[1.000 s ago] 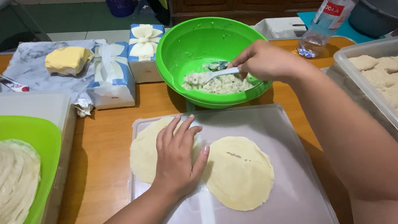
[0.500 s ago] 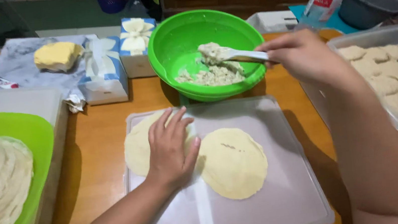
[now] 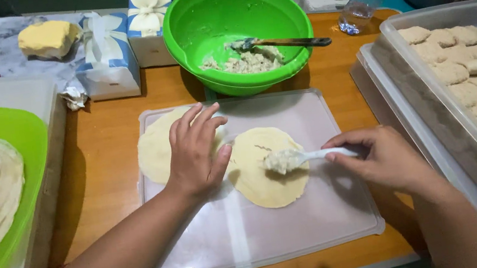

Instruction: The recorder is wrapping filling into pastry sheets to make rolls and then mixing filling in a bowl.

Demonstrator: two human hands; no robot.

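- Bowl (image 3: 236, 13): bright green.
- Wrappers (image 3: 270, 169): pale cream.
- Spoon (image 3: 314, 156): white.
- Filling (image 3: 248, 63): off-white.
- Counter (image 3: 101, 151): orange-brown wood.
- Butter (image 3: 48, 37): yellow.
- Box (image 3: 107, 53): blue with a white bow.

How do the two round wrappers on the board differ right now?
The left wrapper is partly covered by the left hand, which lies flat on it; the right wrapper lies fully open to view. The right wrapper has the right hand's white spoon of pale filling over its middle; the left wrapper shows no filling. Both are thin, pale, round and flat on the translucent board, overlapping slightly.
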